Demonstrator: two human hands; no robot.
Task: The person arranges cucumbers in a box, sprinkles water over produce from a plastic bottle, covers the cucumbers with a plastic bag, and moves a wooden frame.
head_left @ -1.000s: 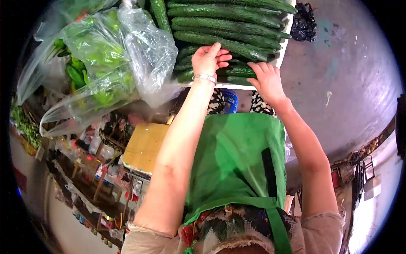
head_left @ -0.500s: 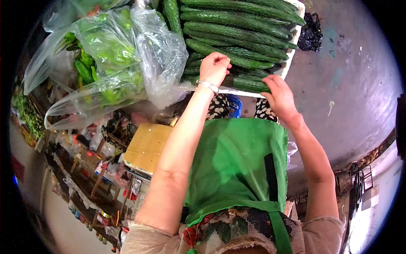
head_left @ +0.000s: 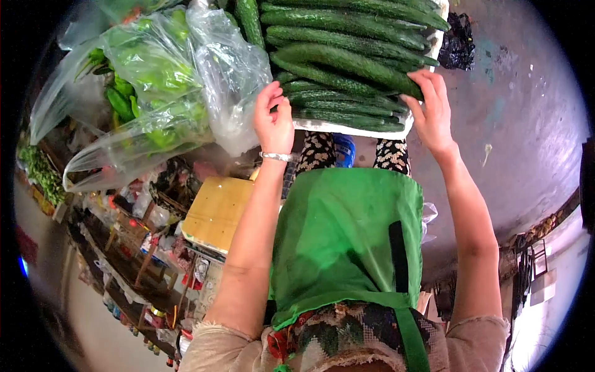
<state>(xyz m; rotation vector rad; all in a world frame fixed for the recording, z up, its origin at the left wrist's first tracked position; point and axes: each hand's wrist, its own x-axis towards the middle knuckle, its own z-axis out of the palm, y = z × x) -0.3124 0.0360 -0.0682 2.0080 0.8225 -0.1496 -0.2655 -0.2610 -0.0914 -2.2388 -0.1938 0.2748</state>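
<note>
Dark green, ridged cucumbers (head_left: 347,28) lie in rows in a white foam box (head_left: 365,132). One long cucumber (head_left: 359,62) rests slantwise on top of the others, and my right hand (head_left: 432,115) grips its right end between thumb and fingers. My left hand (head_left: 274,121), wearing a bracelet on the wrist, is at the box's near left corner beside a clear plastic bag (head_left: 229,74). Its fingers are loosely bent with a gap to the thumb, and nothing shows in them.
Left of the box, clear bags hold green peppers (head_left: 124,102). A black plastic bag (head_left: 457,42) lies on the floor to the right. A yellowish board (head_left: 217,208) and cluttered shelves (head_left: 136,248) are at the lower left. Something blue (head_left: 344,150) shows below the box.
My left hand has moved left and back from above the cucumbers to the corner. My right hand has gone up and right, now on the end of a cucumber lying atop the pile.
</note>
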